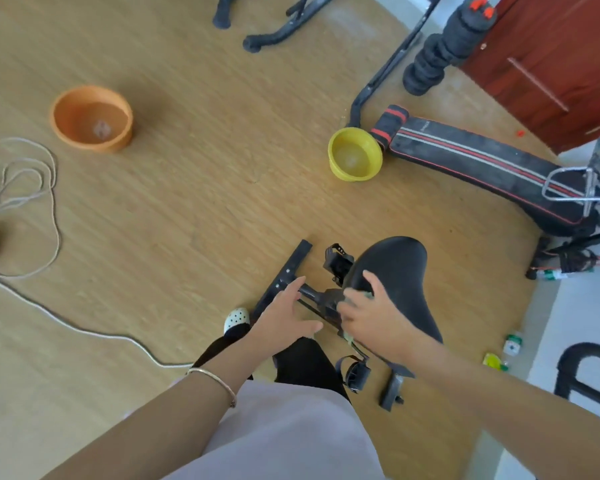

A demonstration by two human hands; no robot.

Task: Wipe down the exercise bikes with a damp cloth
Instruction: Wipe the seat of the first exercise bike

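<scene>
Right under the person stands the bike, its black saddle (400, 282) the plainest part, with the frame tube (321, 299), two pedals (338, 263) and the floor bar (284, 277) showing below it on the wooden floor (187, 188). A pale green cloth (349, 337) is bunched under the right hand (371, 318), only scraps of it peeping out at the fingers and below the palm; that hand is closed over it and pressed against the saddle's narrow front, which I take to be the spot being wiped. The left hand (286, 311) is spread, fingers apart, holding nothing, hovering by the frame tube, probably to steady the bike while the other rubs. Two basins sit well apart on the floor, a yellow one (355, 154) nearer the bike and an orange one (92, 117) farther off, likely kept within reach for wetting the cloth; whether they hold water is hard to tell. Beyond the yellow basin lies a padded sit-up board (482, 168), and a white cord (25, 188) loops on the floor at the left.
</scene>
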